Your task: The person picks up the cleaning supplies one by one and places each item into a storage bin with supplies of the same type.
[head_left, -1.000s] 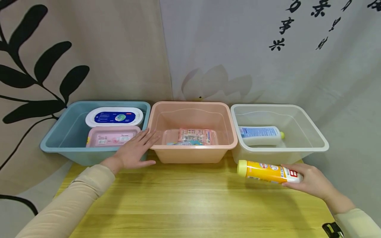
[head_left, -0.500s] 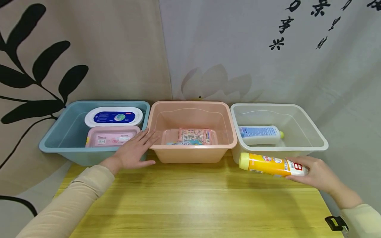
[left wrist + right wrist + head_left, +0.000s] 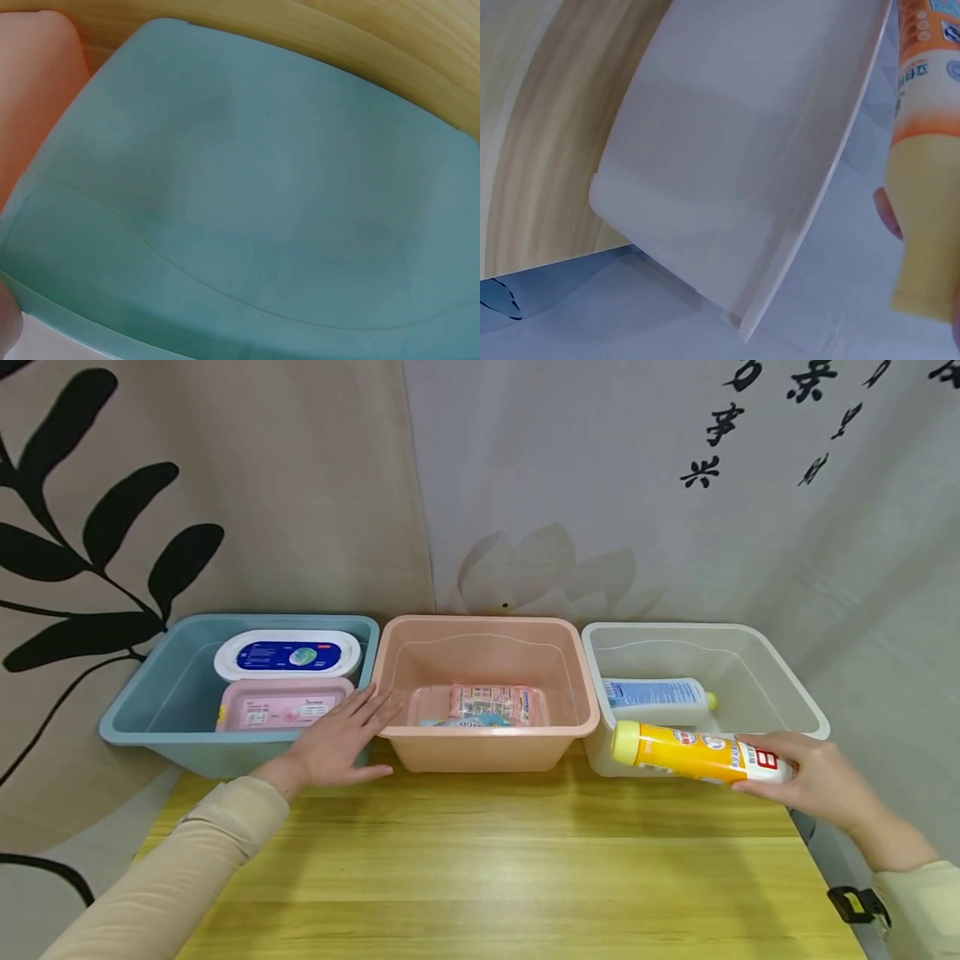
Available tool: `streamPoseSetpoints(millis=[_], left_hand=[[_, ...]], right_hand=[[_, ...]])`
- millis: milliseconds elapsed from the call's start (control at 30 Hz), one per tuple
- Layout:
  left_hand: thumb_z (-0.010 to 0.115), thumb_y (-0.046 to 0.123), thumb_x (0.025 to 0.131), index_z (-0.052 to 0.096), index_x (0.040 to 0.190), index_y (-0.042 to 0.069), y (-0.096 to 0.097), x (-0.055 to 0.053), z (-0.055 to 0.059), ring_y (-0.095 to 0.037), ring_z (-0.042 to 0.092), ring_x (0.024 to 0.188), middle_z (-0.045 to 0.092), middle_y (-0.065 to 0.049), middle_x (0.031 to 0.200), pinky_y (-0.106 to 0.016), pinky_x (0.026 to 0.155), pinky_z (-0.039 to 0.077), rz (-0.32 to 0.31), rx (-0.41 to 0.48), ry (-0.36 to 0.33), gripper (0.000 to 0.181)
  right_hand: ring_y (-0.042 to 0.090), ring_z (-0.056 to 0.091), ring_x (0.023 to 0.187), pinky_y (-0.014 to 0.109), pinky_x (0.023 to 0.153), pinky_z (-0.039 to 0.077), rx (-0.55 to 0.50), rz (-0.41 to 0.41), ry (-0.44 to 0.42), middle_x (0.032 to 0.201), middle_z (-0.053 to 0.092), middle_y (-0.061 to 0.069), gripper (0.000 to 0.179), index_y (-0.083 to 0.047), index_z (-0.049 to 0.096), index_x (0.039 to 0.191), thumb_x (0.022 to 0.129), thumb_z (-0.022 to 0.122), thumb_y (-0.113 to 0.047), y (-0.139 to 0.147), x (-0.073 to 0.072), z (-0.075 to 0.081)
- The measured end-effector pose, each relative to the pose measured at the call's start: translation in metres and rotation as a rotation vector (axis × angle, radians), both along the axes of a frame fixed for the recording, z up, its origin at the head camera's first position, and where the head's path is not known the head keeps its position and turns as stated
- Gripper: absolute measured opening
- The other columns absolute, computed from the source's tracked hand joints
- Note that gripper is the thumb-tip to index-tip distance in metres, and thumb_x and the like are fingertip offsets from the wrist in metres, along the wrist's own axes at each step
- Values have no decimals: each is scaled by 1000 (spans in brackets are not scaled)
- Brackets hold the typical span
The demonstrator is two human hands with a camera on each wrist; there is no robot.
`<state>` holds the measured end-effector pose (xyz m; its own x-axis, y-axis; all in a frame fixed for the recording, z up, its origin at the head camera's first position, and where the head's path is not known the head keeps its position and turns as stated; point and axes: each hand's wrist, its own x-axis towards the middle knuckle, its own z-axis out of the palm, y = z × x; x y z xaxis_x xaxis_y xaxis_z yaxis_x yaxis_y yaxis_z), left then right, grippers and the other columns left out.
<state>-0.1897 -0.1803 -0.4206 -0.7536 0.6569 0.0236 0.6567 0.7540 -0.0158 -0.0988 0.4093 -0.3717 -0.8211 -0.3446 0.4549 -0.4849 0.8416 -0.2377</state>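
My right hand (image 3: 813, 777) grips a yellow bottle (image 3: 690, 753) by its white end. It lies nearly level in the air, its pale yellow cap pointing left, at the front rim of the white bin (image 3: 772, 735). In the right wrist view, the same bottle (image 3: 930, 172) shows close up at the right edge, with a fingertip behind it. My left hand (image 3: 337, 739) rests with straight fingers at the adjoining rims of the blue bin (image 3: 150, 737) and the peach bin (image 3: 487, 752). The left wrist view shows mostly the outside of the blue bin (image 3: 262, 172).
A white-and-blue bottle (image 3: 652, 697) lies in the white bin. Two boxy packs, one white-and-blue (image 3: 288, 655) and one pink (image 3: 281, 703), stand in the blue bin. Clear-pink packages (image 3: 491, 702) lie in the peach bin. The bins stand along the back of a wooden table (image 3: 465, 868).
My right hand has raised the yellow bottle and moved it away from me and slightly right, up to the white bin's front rim. The left hand has stayed in place.
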Motion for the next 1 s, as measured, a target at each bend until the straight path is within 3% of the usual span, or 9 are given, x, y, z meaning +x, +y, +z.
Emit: streamPoseSetpoints(millis=[167, 500, 1000], left_hand=[[48, 68, 83, 0, 152, 24, 0, 0, 0, -37, 11, 144, 11, -11, 158, -50, 116, 17, -1, 3, 2, 95], [49, 67, 83, 6, 152, 21, -1, 1, -1, -37, 13, 144, 14, -10, 158, -49, 116, 18, -11, 16, 30, 93], [48, 67, 83, 3, 152, 22, -1, 1, -1, -36, 10, 145, 11, -9, 159, -50, 116, 18, -5, 16, 14, 94]], right_hand=[[-13, 46, 75, 6, 57, 38, 16, -24, 0, 89, 67, -5, 65, -7, 71, 103, 43, 92, -22, 1, -4, 7], [-8, 42, 67, 10, 51, 34, 13, -70, -47, 91, 70, 18, 60, -2, 69, 104, 52, 90, -22, 2, -15, 13], [-3, 40, 61, 19, 48, 34, 44, -194, -133, 93, 70, 19, 56, -5, 69, 108, 61, 86, -31, 7, -42, 13]])
